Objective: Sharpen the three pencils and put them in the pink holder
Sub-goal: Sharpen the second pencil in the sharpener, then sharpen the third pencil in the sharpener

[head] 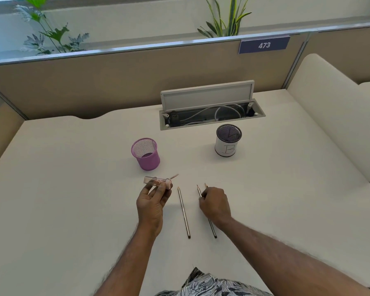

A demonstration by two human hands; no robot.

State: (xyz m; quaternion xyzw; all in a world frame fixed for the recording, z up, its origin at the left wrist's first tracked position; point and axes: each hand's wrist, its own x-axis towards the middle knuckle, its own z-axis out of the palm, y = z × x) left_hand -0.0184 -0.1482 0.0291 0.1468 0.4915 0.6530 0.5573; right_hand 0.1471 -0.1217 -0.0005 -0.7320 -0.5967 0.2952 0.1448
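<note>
— Hands first: what is held by each?
— By the left hand (152,201) a clear sharpener (155,181) with a pink end is gripped, raised off the worktop (73,189). A thin blurred piece juts from that end, possibly a flap. The right hand (215,202) is curled down over a pair of pencils (199,191), whose tips poke out beyond the fingers.
— And the third pencil (183,212)?
— It is laid flat between the hands, touched by neither.
— The holders?
— The pink holder (147,159) is stood upright beyond the left hand; a white holder (225,148) marked B is set well to its right.
</note>
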